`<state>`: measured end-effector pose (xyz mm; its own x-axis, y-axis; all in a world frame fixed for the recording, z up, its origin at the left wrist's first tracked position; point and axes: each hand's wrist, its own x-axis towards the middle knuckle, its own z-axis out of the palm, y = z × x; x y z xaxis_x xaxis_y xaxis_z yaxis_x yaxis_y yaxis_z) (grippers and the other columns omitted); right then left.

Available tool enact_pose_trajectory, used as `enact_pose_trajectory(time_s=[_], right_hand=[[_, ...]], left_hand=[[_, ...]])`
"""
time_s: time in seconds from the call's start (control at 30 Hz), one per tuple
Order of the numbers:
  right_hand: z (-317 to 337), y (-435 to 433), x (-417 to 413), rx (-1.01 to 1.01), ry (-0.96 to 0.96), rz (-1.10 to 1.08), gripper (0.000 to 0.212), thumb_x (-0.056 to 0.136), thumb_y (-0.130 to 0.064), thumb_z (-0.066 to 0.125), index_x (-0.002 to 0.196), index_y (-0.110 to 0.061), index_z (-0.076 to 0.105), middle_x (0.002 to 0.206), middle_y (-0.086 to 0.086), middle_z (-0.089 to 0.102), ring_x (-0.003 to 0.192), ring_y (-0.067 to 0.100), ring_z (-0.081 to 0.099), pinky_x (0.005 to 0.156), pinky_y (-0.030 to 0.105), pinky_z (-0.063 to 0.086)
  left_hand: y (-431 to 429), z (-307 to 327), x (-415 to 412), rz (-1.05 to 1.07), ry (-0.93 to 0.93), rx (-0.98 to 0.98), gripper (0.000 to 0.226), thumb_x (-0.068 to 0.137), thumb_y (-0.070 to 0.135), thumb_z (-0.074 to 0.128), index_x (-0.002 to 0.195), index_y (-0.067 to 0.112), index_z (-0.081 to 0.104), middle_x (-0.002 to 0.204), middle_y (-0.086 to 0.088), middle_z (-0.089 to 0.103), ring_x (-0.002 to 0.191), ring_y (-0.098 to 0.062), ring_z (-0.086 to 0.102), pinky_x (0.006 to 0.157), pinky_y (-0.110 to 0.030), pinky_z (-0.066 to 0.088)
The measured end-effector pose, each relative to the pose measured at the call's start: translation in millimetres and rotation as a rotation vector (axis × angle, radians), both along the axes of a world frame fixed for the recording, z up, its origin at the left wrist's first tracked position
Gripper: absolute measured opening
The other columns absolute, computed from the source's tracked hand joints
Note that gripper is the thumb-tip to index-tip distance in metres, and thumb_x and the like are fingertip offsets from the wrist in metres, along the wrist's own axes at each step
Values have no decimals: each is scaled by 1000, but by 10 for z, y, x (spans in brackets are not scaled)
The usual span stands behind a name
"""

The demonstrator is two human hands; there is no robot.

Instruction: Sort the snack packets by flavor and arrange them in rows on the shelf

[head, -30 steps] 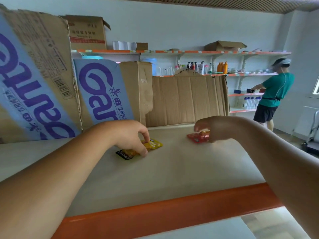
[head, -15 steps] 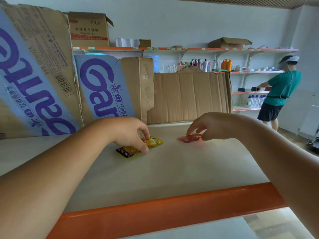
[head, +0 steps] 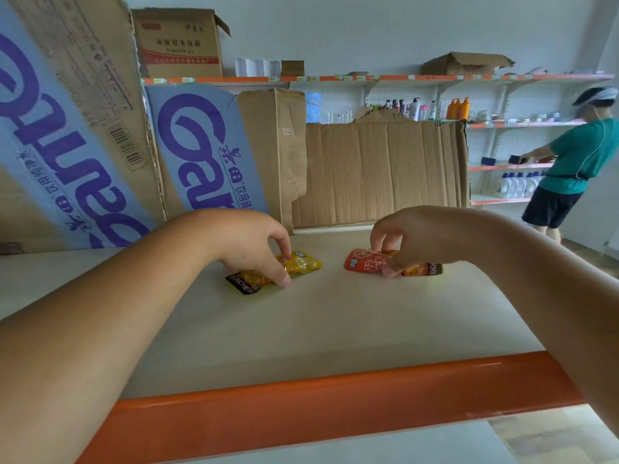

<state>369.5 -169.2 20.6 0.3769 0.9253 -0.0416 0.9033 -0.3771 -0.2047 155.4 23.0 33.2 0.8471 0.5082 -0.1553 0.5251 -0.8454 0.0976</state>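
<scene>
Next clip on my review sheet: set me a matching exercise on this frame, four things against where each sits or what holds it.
Things
1. yellow packet
2. red packet
3. plain cardboard sheet
4. orange rail

Places
A. along the front edge of the shelf, nearest the camera
B. pinched by the right hand
C. standing at the back of the shelf
D. gripped by the left hand

Pairs: 1-D, 2-B, 3-C, 4-A

I had just one camera, worn on the head. It looked forward and down, close over the shelf (head: 301, 329).
</scene>
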Motion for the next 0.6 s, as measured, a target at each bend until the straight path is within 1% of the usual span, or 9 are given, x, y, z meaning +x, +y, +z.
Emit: enact_pose_trajectory(time_s=[0.13,0.27,0.3,0.37,0.47,0.53,0.6], right_hand=[[18,5,-87,-21,-61,14,33,78,-45,83,98,-48,56,111,-23,60,95,-3,53,67,21,38],[80,-64,-194,-30,-61,-12,38,81,-36,83,106,-43,56,116,-19,59,98,4,55,69,20,41],[95,-84,-222,-13,-70,-26,39,81,-34,83,108,-41,55,117,-17,60,97,4,55,68,20,42],[119,-115,-303,60,-95,-39,42,80,-34,83,111,-40,54,118,-15,60,94,4,56,66,21,44],[129,-132,-496,223,-97,-19,42,79,-37,84,107,-42,53,114,-16,60,90,1,56,63,20,43],[129,-125,-667,342,-81,-10,40,79,-38,84,106,-42,55,113,-16,60,90,2,57,62,23,46],[146,-95,-897,439,-79,-14,40,79,-40,83,108,-42,57,109,-20,61,84,4,61,61,27,51]], left_hand=[[-47,17,-16,-11,2,2,46,70,64,85,108,49,64,106,18,64,96,-12,68,91,-38,57],[-138,33,-78,-52,-34,-8,46,71,54,89,108,48,64,104,20,61,99,-9,63,94,-37,55],[-145,42,-118,-57,-68,2,46,71,51,90,109,47,64,104,18,61,98,-10,63,91,-37,55],[-148,60,-236,-70,-183,31,47,70,49,89,107,47,62,101,15,63,92,-10,63,82,-35,57],[-142,55,-516,-93,-386,60,48,66,52,87,104,51,58,94,17,63,83,-4,62,67,-31,51],[-120,37,-738,-114,-497,137,51,63,57,82,106,54,55,96,19,59,84,-4,60,66,-30,48],[-83,31,-1011,-120,-601,207,58,57,65,76,109,55,53,100,19,56,90,-4,59,72,-30,51]])
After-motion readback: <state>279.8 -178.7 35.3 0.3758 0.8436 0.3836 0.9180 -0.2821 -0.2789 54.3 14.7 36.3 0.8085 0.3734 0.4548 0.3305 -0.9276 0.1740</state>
